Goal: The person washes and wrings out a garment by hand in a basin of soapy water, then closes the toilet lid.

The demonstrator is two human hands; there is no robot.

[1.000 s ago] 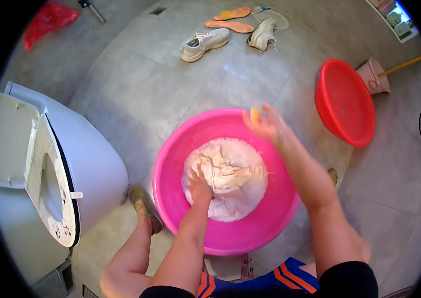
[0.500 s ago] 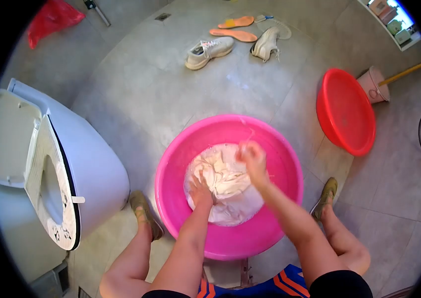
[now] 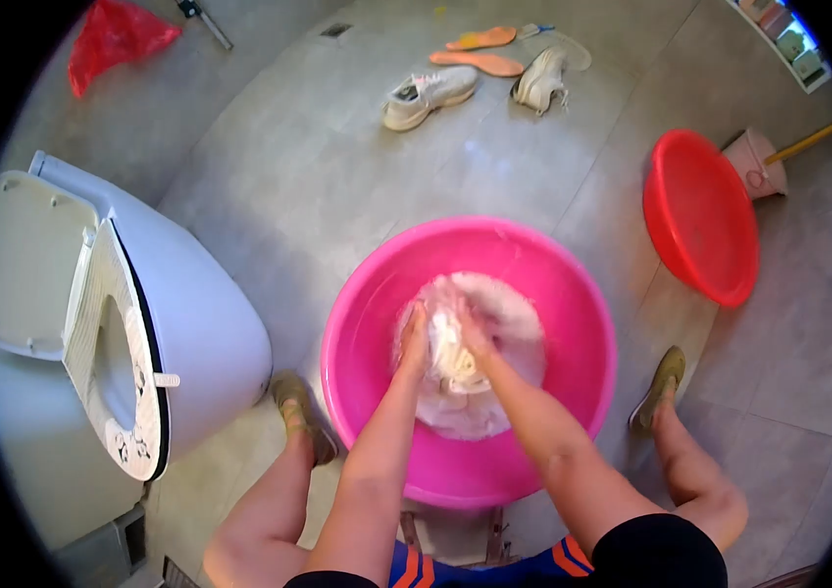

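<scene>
A large pink basin (image 3: 475, 480) stands on the floor between my feet, with foamy water at its bottom. A whitish cloth (image 3: 455, 363) lies bunched in the water. On the left side of the cloth is my left hand (image 3: 414, 338), pressed against it. Facing it, my right hand (image 3: 475, 331) touches the cloth from the right. Both hands are near each other with the cloth between them, and motion blurs their fingertips. No yellow piece shows in my right hand.
A toilet (image 3: 195, 333) with its lid up stands at the left. A red basin (image 3: 705, 216) and a pink bucket (image 3: 757, 162) with a stick are at the right. Ahead lie a grey shoe (image 3: 430, 98), a white shoe (image 3: 540, 80) and orange insoles (image 3: 479, 63).
My right hand, raised with a yellow piece a second ago, has come down into the basin beside the cloth. My left hand has moved in, and the cloth is more bunched. The view has shifted slightly.
</scene>
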